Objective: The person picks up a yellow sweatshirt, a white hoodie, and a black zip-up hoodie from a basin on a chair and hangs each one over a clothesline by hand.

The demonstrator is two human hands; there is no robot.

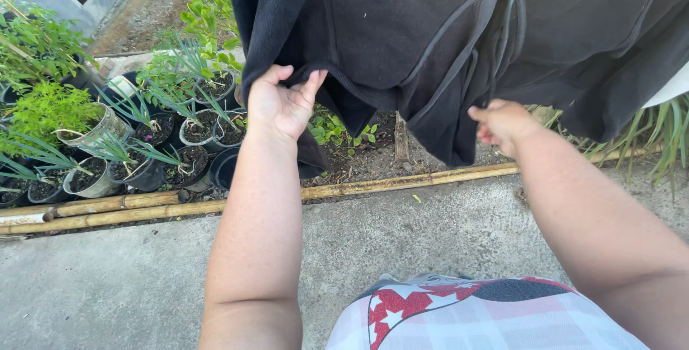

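Head view, looking down past two bare forearms toward a garden edge. Far left, a cluster of potted plants (pixel 147 142) stands on soil, thin green blades rising from dark and pale pots. Just near of the pots, bamboo poles (pixel 143 210) lie end to end along the border of a concrete floor (pixel 108 285), running off to the right.

Left of centre, the left hand (pixel 281 102) reaches up to the lower hem of a black jacket (pixel 402 27) that hangs across the far top of the scene. Its fingers are curled round the hem and the thumb is pressed against the cloth, so the fabric is pinched in the hand.

Right of that, the jacket's zipper (pixel 466 41) runs down at a slant toward a hanging corner. The right hand (pixel 502 122) sits just beside that corner, fingers bent inward to a loose fist; whether it has cloth between them cannot be told from here.

Far right, long grass-like leaves (pixel 657 135) droop under the jacket. At the near edge, a plaid cloth with red and white patches (pixel 474 318) shows.
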